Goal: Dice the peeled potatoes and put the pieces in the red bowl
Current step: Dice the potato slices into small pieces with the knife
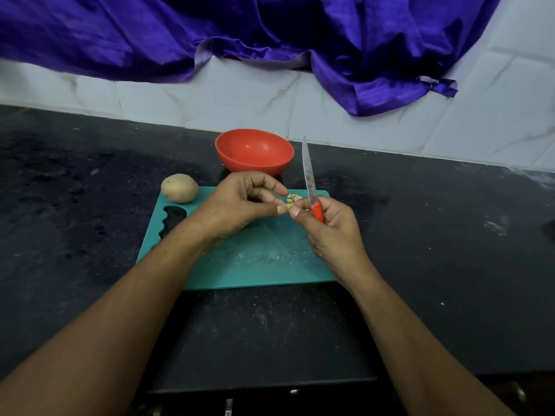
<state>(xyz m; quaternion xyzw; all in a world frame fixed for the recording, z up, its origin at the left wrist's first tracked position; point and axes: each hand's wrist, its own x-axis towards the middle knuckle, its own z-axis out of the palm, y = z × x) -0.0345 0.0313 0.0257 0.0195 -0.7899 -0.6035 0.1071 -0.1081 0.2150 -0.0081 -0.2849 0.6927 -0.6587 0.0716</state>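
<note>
One whole potato (179,188) sits right at the far-left corner of our teal cutting board (255,265), which lies on the black counter (75,205). Moving right, our left hand (240,205) is above the board's far half. Its fingers are curled in, with thumb and fingertips pinching at a little clump of potato pieces (292,200). Behind that hand, on the counter just past the board's far edge, stands the red bowl (254,150), upright.

The pieces are small and pale, bunched between the tips of both hands near the board's far-right corner. Honestly we can't tell whether they all rest on the board or some are lifted. Right beside them is the knife (309,178), blade pointing up and away from us, with specks stuck to it. Our right hand (333,232) is wrapped round its red handle, and the thumb tip touches the clump. At the back, purple cloth (270,40) hangs over the white tiled wall (495,115).
</note>
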